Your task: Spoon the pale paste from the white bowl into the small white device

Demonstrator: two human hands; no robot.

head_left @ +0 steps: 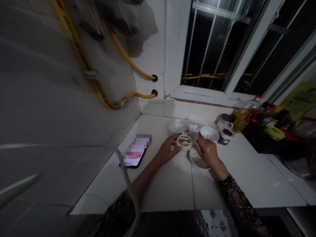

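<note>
My left hand (167, 150) grips the side of a small white jar (183, 152), thumb in front and fingers behind. Its top shows a pale rim around something whitish inside. Just to the right, my right hand (207, 152) is closed, fingers bent together near the jar's edge; whatever they pinch is hidden by the hand. Beneath that hand stands a white bowl (194, 160) with pale contents, partly covered by the wrist. Behind the jar are a clear container (193, 126) and a whitish bowl (173, 126).
A white bowl with a red outside (209, 133) stands behind my right hand, beside a dark-filled jar (225, 136). Farther right are an oil bottle (240, 119) and a yellow-green lidded container (275, 133). A lit phone (137, 152) lies left; a pale cable (129, 187) hangs in front.
</note>
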